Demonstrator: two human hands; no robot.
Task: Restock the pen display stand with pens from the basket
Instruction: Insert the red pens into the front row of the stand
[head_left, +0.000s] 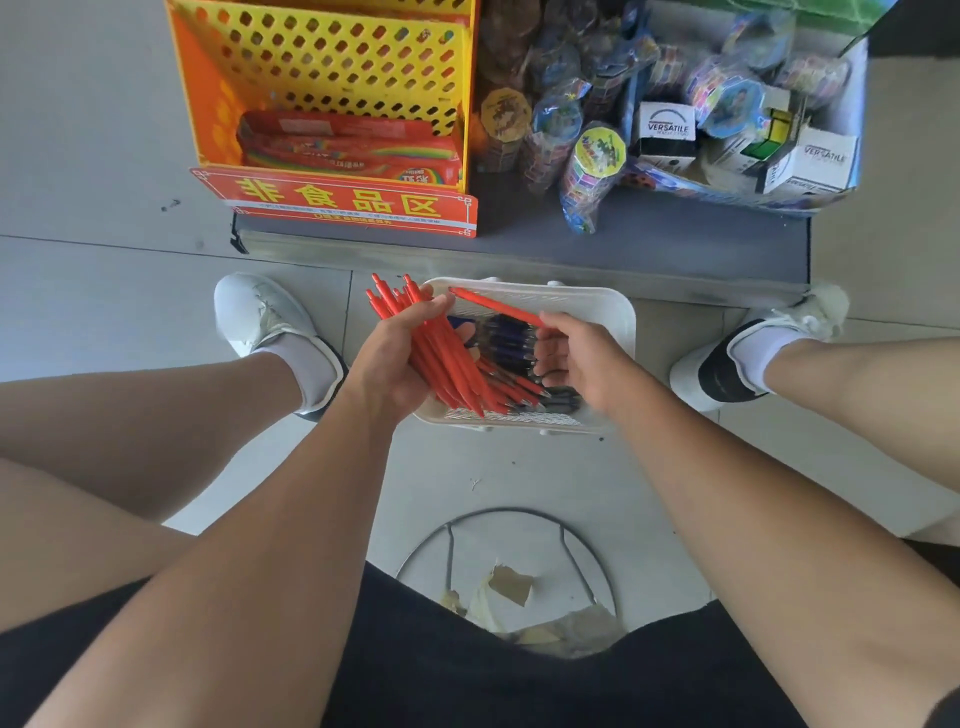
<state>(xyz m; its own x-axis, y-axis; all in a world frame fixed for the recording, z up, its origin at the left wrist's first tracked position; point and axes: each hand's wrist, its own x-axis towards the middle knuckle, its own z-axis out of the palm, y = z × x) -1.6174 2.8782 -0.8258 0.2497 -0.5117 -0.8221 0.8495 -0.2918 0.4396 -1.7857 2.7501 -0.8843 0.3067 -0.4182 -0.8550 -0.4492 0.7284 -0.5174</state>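
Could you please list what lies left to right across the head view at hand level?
Left shoe, left hand, bundle of red pens, right hand pinching a single red pen, right shoe.

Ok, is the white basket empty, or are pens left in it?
Not empty: the white basket holds dark pens and loose red pens lying on its floor.

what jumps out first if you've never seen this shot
The fistful of red pens gripped in the left hand over the white basket at centre grabs the eye. The right hand pinches another red pen beside it. Top left stands a yellow-orange rack with a red sign.
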